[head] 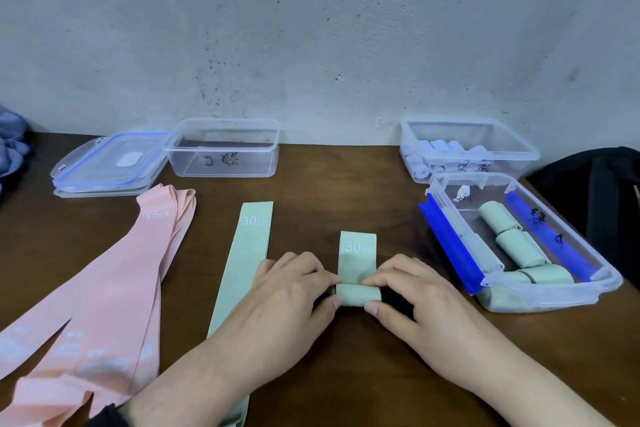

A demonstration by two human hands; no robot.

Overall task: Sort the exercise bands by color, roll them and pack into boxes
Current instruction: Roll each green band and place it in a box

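A pale green band marked 30 LB (pixel 356 250) lies on the brown table, its near end rolled into a thick coil. My left hand (pixel 287 298) and my right hand (pixel 412 295) pinch that coil from either side, thumbs below and fingers on top. A second green band (pixel 242 267) lies flat and unrolled to the left, partly under my left forearm. Several pink bands marked 15 LB (pixel 114 295) are spread at the far left. A clear box with blue clips (pixel 588 263) at the right holds several rolled green bands (pixel 519 246).
An empty clear box (pixel 225 149) stands at the back by the wall, with stacked lids (pixel 107 166) to its left. Another clear box (pixel 471 146) at the back right holds rolled light-blue bands. A black bag (pixel 602 191) sits at the right edge; blue cloth (pixel 12 146) at the far left.
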